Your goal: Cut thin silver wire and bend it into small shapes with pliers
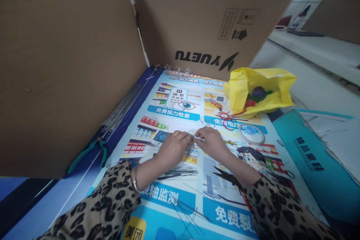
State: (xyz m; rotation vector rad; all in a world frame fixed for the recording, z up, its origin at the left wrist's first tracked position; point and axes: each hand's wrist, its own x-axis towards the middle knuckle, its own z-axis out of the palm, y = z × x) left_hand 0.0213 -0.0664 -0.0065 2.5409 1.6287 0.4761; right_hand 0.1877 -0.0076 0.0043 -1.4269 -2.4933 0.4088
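My left hand (pixel 174 149) and my right hand (pixel 211 143) nearly meet over the middle of the printed poster (pixel 157 215). Both have closed fingers. Between the fingertips is something thin and pale, perhaps wire, too small to make out. Thin dark wires (pixel 180 172) lie beside my left wrist, and more are scattered lower down. Black scissors (pixel 226 175) lie partly under my right forearm. A roll of tape (pixel 253 134) rests to the right of my right hand, near tangled red thread (pixel 228 117). Coiled clear wire pieces (pixel 206 121) sit just above the hands.
A yellow bag (pixel 239 93) holding coloured balls stands at the back right. Teal-handled pliers (pixel 99 144) and a wire bundle (pixel 120 110) lie at left. Cardboard walls (pixel 202 15) rise behind and left. A turquoise box (pixel 317 165) is at right.
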